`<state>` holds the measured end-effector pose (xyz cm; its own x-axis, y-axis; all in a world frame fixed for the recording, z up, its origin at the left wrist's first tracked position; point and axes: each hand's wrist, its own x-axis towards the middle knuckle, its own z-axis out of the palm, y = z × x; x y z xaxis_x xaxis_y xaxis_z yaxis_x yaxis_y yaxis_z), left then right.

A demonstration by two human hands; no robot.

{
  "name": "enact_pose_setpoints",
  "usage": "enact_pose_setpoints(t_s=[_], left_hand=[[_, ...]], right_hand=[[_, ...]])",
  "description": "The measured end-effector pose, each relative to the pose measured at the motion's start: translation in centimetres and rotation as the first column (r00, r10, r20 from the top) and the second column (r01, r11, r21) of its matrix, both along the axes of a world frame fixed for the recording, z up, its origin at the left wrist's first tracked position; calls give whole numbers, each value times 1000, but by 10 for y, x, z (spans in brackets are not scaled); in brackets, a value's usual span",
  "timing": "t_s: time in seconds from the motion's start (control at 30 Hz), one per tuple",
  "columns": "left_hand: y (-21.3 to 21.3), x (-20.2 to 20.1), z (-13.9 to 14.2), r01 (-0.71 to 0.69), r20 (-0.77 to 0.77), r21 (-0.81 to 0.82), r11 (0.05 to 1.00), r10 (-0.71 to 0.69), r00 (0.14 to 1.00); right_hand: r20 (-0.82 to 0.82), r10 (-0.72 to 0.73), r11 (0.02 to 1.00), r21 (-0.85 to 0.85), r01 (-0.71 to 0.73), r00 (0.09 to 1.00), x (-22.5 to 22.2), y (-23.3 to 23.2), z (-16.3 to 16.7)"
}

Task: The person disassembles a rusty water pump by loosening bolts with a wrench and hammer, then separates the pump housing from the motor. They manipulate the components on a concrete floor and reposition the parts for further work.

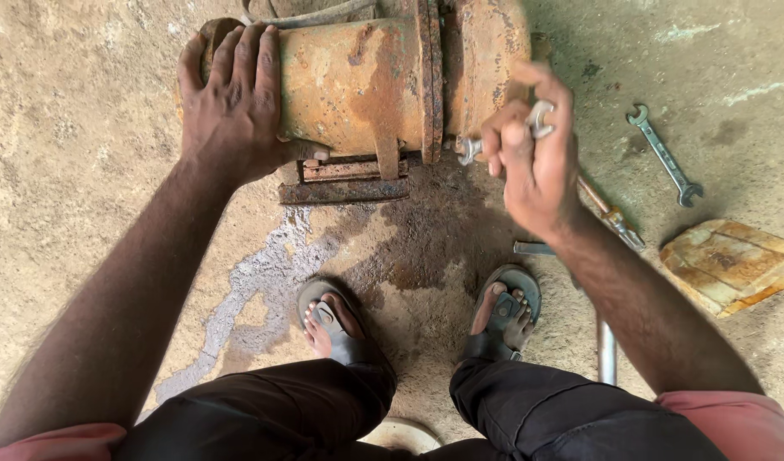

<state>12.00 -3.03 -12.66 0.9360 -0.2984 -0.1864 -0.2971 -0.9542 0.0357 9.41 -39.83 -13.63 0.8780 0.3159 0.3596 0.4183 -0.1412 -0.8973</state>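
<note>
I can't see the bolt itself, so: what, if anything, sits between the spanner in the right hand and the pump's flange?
Nothing visible: the spanner in the right hand already meets the flange of the rusty pump.

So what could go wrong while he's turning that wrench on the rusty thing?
The wrench in the right hand could slip off the rusty flange, and the knuckles might scrape the metal. The feet are in open sandals close under the pump, so a dropped tool or a rolling pump could hurt the toes. The left hand only rests on top, so the pump might shift.
</note>
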Motion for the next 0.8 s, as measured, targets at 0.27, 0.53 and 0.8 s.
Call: enact_pose_setpoints(t_s=[0.27,0.53,0.8], left_hand=[[0,0,2,-3,0,-33,999,3,1000],[-1,0,2,-1,10,-21,1000,1,1000],[-1,-2,3,5,3,-28,1000,-5,1000]], right_hand=[[-194,103,986,-105,-125,976,19,6,20],[52,58,994,-92,-54,997,-7,15,-16],[418,624,473,-875,106,660,-72,-10,-89]])
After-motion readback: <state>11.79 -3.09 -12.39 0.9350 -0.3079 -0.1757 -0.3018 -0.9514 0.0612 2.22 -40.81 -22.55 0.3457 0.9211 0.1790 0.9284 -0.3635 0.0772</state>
